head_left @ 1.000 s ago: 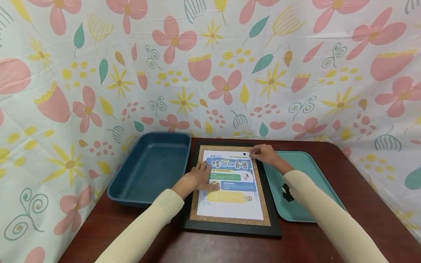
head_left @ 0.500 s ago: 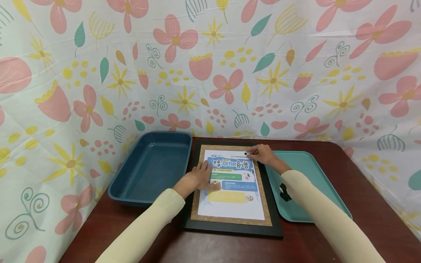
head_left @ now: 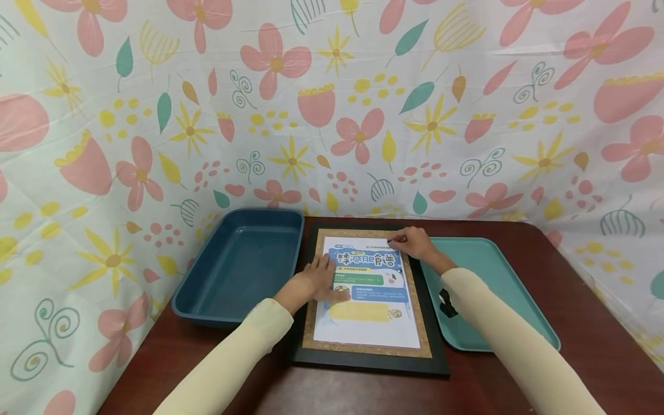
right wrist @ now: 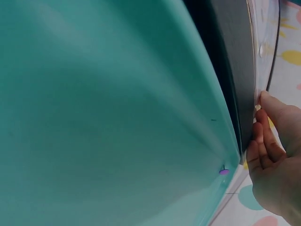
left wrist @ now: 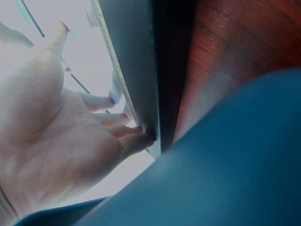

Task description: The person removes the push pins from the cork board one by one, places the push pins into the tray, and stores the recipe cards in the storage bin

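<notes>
A printed poster [head_left: 363, 331] lies on a black-framed corkboard [head_left: 430, 323] on the table. My left hand [head_left: 313, 280] rests with spread fingers on the poster's left side; in the left wrist view its fingertips reach past the board's edge. At the poster's top right corner, my right hand [head_left: 415, 243] pinches what looks like a small thumbtack, mostly hidden by the fingers. A dark dot [head_left: 400, 270] shows on the poster's right side. In the right wrist view a purple thumbtack [right wrist: 224, 171] lies in the teal tray [right wrist: 117, 117].
Left of the board stands a deep blue bin [head_left: 236, 271]. The teal tray sits close against the board's right side, under my right forearm. A flowered cloth [head_left: 332, 115] hangs behind and along both sides of the dark wooden table [head_left: 332, 395].
My right hand has moved a little left onto the black dot at the poster's top right corner, and its fingers now cover it. The left hand has stayed in place.
</notes>
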`<state>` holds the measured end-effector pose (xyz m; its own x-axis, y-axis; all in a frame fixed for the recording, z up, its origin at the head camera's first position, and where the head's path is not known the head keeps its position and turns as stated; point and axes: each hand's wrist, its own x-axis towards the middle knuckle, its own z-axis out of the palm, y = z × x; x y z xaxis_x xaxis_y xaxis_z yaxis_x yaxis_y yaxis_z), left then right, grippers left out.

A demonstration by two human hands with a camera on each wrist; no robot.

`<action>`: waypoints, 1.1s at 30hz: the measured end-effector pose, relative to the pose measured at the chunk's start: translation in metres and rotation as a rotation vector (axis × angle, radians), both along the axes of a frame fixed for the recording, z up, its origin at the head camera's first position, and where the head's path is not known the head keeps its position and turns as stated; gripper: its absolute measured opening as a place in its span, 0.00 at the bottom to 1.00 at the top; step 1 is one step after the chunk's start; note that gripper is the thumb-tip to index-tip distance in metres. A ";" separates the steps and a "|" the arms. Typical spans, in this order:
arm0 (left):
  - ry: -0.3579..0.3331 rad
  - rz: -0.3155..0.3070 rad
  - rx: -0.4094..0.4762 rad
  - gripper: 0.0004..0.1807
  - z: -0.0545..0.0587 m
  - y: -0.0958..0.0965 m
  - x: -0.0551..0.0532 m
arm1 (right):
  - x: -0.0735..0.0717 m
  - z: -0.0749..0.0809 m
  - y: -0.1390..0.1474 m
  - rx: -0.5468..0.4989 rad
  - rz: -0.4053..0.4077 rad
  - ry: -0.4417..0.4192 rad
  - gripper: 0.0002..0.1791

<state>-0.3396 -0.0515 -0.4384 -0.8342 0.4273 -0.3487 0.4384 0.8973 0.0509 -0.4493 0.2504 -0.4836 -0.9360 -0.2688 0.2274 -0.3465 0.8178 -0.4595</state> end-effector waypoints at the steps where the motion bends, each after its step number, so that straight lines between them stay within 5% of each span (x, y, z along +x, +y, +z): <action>1: -0.002 0.000 0.000 0.57 0.000 0.000 0.000 | 0.000 -0.001 0.000 -0.003 -0.006 -0.002 0.12; 33: -0.004 0.007 0.038 0.57 -0.002 0.001 -0.001 | 0.003 -0.004 0.000 -0.028 -0.070 -0.049 0.11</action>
